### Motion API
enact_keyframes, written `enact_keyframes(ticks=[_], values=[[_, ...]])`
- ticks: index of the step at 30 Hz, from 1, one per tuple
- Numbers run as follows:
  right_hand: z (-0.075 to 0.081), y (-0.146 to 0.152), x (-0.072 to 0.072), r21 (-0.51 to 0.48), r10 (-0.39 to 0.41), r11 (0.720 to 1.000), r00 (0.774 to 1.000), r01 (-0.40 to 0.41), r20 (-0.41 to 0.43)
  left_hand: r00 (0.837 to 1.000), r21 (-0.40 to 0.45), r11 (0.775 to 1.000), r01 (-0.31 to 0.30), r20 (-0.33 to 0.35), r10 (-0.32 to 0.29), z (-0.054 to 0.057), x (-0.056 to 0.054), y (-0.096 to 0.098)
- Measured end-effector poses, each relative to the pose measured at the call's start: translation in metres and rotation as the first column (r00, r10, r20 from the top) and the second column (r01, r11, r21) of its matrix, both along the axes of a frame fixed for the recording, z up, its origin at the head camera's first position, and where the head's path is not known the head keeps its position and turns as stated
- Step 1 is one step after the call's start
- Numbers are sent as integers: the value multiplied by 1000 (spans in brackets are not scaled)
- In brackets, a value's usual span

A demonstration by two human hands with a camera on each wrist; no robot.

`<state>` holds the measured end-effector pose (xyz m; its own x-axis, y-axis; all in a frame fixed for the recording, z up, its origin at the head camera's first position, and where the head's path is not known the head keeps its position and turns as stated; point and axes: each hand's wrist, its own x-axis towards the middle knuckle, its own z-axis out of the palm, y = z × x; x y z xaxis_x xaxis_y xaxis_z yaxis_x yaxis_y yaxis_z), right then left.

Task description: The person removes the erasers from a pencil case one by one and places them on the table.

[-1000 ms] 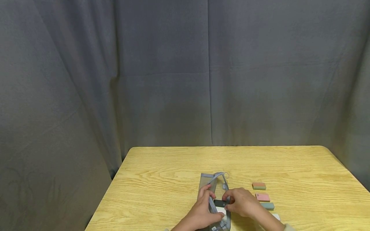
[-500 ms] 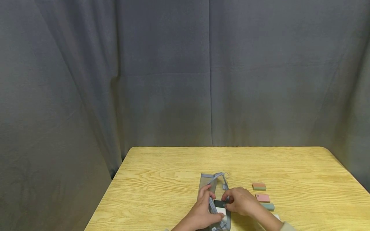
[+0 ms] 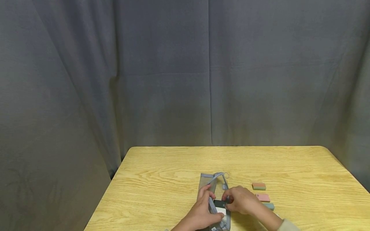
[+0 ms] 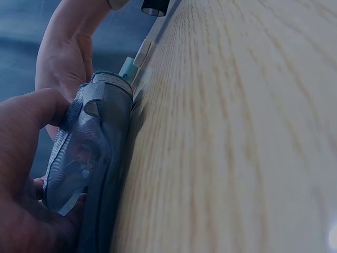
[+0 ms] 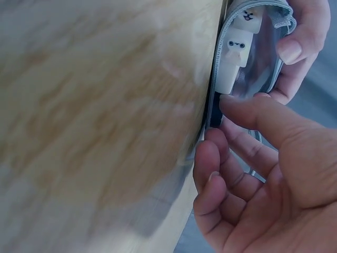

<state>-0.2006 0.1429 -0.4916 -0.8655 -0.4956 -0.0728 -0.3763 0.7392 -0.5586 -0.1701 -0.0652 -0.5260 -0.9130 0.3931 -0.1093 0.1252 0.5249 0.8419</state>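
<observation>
A grey-blue mesh pencil case [image 3: 203,181] lies unzipped on the table, its opening facing up. My left hand [image 3: 201,212] grips its rim, thumb on the near side and fingers spread along the left edge. Inside, a black eraser [image 3: 219,203] sits beyond white pieces [image 3: 221,210]. My right hand [image 3: 243,202] reaches in over the right edge and pinches the black eraser between thumb and fingers. In the right wrist view the white pieces [image 5: 239,46] show small printed faces, and the black eraser [image 5: 216,112] is partly hidden by the thumb.
To the right of the case lie an orange-and-green eraser [image 3: 259,186], a pink eraser [image 3: 263,197] and a teal eraser [image 3: 269,206], the last partly behind the right arm. Grey curtains [image 3: 162,80] hang behind the wooden table [image 3: 150,179].
My right wrist and sleeve have shifted slightly up and right, covering more of the teal eraser and the white item at the near end. The left hand and case stay put.
</observation>
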Motion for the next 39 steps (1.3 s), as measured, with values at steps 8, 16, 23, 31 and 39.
enact_keyframes(ticks=[8,16,23,31,39], values=[[1,-6,-1,54,15,998,999,-13,-38,1000,1,1000,1,1,-1,2,1,-1],[3,-8,-1,49,-10,999,999,11,-31,1000,7,1000,7,4,-7,0,0,-1],[2,-5,-2,44,14,999,999,-12,-50,1000,-3,1000,8,-8,-8,0,-1,-1],[1,-5,-3,35,26,999,998,-24,-62,999,-16,1000,14,-42,-15,1,0,-1],[1,-4,-4,42,42,998,996,-39,-75,1000,-18,1000,2,-20,-3,-1,-1,0]])
